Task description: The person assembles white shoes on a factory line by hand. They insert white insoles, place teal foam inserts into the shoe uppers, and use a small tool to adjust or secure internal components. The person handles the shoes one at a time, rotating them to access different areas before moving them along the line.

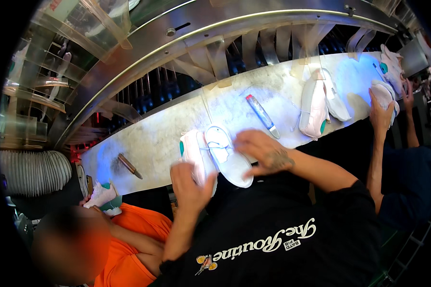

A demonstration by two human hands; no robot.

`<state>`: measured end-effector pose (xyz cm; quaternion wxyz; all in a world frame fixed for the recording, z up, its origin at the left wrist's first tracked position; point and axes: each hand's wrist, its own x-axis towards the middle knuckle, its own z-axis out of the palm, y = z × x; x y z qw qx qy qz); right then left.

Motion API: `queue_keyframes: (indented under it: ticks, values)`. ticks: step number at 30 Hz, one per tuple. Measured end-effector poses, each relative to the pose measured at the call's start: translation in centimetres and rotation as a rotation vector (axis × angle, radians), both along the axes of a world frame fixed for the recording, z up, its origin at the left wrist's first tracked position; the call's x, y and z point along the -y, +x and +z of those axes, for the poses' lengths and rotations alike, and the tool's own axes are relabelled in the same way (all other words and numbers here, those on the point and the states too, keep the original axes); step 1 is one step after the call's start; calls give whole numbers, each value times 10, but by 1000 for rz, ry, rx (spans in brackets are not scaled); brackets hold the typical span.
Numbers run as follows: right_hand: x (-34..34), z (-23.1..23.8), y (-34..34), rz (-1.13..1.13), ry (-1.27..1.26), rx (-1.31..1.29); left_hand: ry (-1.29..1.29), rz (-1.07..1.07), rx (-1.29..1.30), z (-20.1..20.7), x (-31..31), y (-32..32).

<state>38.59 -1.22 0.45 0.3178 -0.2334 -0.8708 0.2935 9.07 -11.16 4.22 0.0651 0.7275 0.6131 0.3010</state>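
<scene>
While the white shoe sole (231,162) lies alongside the pale pink shoe upper (193,150) on the worktop (153,138), presumably to keep them matched, my right grip (261,152) is spread by the sole's outer edge. My left grip (189,181) is at the upper's near end, whether pinching I cannot tell. Beyond, a red-ended tool (262,116) lies apart, perhaps for easy reach.

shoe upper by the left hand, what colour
The shoe upper is pale pink with a teal patch, head view.
</scene>
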Motion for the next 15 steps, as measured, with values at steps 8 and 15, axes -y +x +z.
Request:
queue_keyframes:
  ticks: [8, 15]
  values:
    - [41, -1, -5, 237, 183, -21, -270, 211, 290, -8, 55, 10]
    - [65, 96, -31, 36, -155, -394, -147, -170, 383, 78, 16, 27]
